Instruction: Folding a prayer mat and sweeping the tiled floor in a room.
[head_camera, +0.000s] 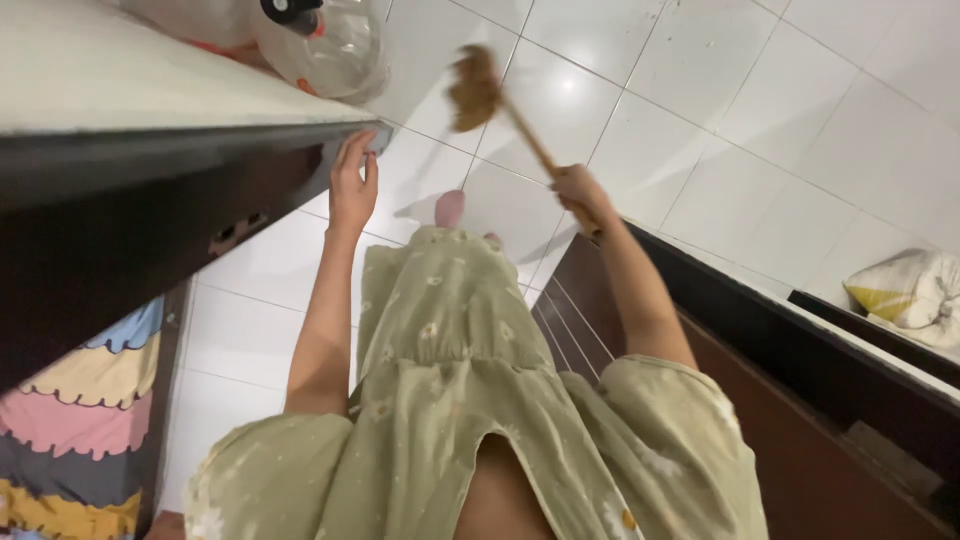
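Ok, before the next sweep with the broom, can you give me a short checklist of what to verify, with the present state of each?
1. Right hand grips the broom handle: ok.
2. Broom head is sharp enough to judge its height over the floor: cannot tell, it is blurred.
3. Left hand rests on the counter edge: ok.
4. Foot is apart from the broom head: ok.
5. White tiled floor beyond the broom head has no objects: ok.

1. Broom (505, 105): wooden stick with a blurry brown bristle head, tilted up toward 11 o'clock over the white tiles.
2. Dark cabinet edge (200, 140) at 9 o'clock, running level.
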